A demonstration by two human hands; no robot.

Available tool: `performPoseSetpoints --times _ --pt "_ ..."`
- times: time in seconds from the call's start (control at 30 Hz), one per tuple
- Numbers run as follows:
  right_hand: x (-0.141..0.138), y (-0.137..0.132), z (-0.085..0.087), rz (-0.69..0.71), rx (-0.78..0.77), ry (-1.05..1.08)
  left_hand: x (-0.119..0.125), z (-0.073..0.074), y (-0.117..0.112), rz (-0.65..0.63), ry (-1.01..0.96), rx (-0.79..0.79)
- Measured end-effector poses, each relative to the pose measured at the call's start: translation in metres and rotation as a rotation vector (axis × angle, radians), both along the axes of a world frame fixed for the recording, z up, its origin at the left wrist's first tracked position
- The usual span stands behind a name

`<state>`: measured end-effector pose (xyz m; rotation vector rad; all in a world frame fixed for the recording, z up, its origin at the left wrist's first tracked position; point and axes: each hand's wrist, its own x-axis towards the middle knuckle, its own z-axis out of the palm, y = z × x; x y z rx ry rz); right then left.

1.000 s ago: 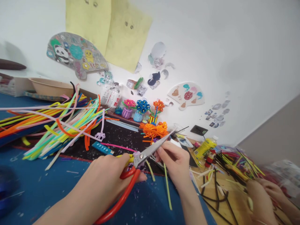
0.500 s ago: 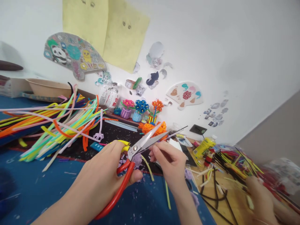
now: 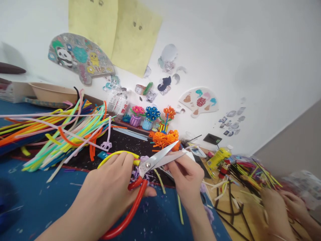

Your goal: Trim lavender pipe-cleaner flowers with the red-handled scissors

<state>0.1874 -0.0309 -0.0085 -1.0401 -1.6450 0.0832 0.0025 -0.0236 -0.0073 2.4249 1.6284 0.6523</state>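
Scissors with red handles [image 3: 160,161] sit open-bladed in my left hand [image 3: 107,180], gripped firmly at lower centre of the frame, a yellow pipe cleaner [image 3: 117,153] curving above my knuckles. My right hand [image 3: 187,177] pinches close beside the blades, though I can't tell on what. Below lies the blue surface [image 3: 37,201]; another person's hands [image 3: 278,209] work at lower right.

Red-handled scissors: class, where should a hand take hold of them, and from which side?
Grip the red loop handles from the near side, as the left hand does: they run toward the person, while the open steel blades point away.
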Motion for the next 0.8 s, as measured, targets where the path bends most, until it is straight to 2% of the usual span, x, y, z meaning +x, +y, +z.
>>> performPoseSetpoints --times 0.23,0.6,0.7,0.8 --pt "-0.004 -0.004 0.002 0.022 -0.034 -0.038 0.003 0.006 -0.004 -0.039 -0.052 -0.181" --pt "0.003 0.001 0.003 -0.098 0.097 -0.084 0.004 0.010 -0.004 0.007 0.035 -0.194" --pt "0.002 0.001 0.001 -0.098 0.085 -0.051 0.005 0.013 -0.007 -0.037 -0.012 -0.267" --pt "-0.002 -0.001 0.000 -0.036 0.044 -0.023 0.007 0.012 -0.008 -0.108 -0.077 -0.307"
